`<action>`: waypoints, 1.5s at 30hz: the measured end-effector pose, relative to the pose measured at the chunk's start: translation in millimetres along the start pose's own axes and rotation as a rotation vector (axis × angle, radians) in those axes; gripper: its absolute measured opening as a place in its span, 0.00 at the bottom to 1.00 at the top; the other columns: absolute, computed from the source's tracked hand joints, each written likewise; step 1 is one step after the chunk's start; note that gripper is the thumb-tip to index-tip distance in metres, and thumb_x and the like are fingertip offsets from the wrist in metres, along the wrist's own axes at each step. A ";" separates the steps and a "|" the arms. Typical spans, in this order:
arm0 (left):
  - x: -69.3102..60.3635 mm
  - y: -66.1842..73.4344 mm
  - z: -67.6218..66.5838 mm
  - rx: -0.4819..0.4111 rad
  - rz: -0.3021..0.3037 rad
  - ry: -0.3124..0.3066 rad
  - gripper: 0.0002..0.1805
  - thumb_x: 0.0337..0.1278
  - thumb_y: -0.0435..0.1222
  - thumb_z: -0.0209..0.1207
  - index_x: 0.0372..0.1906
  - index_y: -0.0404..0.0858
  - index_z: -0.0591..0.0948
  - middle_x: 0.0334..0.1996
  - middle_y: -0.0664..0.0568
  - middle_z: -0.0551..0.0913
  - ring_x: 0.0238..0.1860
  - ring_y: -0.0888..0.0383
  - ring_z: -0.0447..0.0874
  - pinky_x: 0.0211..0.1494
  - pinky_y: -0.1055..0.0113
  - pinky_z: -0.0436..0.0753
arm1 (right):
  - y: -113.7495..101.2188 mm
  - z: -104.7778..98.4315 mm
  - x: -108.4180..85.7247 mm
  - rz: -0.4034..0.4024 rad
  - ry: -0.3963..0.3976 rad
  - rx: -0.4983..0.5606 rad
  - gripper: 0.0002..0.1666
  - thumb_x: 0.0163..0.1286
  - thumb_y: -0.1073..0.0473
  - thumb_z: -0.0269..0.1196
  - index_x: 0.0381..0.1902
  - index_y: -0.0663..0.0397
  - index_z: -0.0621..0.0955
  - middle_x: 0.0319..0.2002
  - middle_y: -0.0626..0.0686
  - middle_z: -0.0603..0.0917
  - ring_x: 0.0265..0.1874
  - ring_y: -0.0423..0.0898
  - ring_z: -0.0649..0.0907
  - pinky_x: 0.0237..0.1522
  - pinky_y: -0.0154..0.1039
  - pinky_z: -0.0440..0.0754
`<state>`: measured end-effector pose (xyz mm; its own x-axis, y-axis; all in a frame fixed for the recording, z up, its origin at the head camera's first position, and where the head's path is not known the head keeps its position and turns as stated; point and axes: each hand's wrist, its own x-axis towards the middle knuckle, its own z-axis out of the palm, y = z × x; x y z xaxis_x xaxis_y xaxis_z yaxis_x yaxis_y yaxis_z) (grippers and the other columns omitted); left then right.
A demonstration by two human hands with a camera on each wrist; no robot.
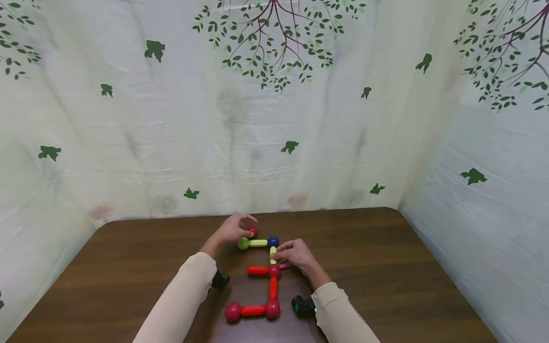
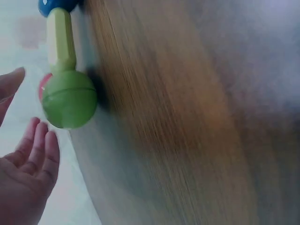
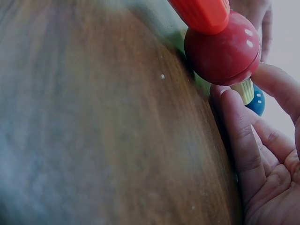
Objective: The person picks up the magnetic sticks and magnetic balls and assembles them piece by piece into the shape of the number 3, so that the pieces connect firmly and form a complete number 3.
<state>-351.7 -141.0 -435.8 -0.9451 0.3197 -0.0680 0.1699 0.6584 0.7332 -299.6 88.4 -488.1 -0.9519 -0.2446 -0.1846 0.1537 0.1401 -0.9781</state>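
Observation:
A figure of toy balls and sticks lies on the table. Its near part has a red ball, red sticks and further red balls. A blue ball and a green ball sit at either end of a yellow-green stick. Beyond the green ball is a small red ball, mostly hidden in the left wrist view. My left hand is beside it, thumb and fingers spread apart. With my right hand I pinch the upright yellow-green stick between the blue and red balls.
The brown wooden table reaches a white cloth backdrop with printed leaves and branches at its far edge. Another cloth wall stands on the right. A black wrist camera sits by the right sleeve, near the red sticks.

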 end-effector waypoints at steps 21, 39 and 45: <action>-0.8 -21.7 -20.7 0.157 -0.059 -0.022 0.17 0.56 0.34 0.67 0.50 0.34 0.80 0.46 0.43 0.80 0.49 0.47 0.76 0.54 0.52 0.76 | -3.9 22.5 -5.5 -0.022 -0.012 0.000 0.14 0.59 0.66 0.72 0.40 0.70 0.84 0.30 0.57 0.87 0.21 0.42 0.84 0.27 0.39 0.84; -23.9 4.6 -24.5 0.070 0.122 -0.035 0.19 0.55 0.34 0.68 0.51 0.32 0.79 0.44 0.45 0.81 0.45 0.48 0.79 0.46 0.58 0.82 | 1.2 7.8 -2.1 -0.024 -0.008 0.007 0.15 0.58 0.66 0.72 0.40 0.72 0.83 0.29 0.57 0.86 0.21 0.42 0.84 0.27 0.39 0.84; -35.1 3.8 -25.1 0.061 0.118 -0.003 0.22 0.55 0.33 0.68 0.55 0.33 0.80 0.44 0.44 0.82 0.44 0.48 0.81 0.45 0.58 0.82 | 2.3 3.2 -0.1 -0.016 0.005 -0.006 0.16 0.58 0.66 0.73 0.41 0.72 0.83 0.29 0.58 0.86 0.23 0.42 0.84 0.28 0.39 0.84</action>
<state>-325.0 -166.8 -413.7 -0.9166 0.3996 0.0137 0.2965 0.6564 0.6937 -298.3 85.6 -490.7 -0.9557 -0.2418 -0.1680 0.1365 0.1415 -0.9805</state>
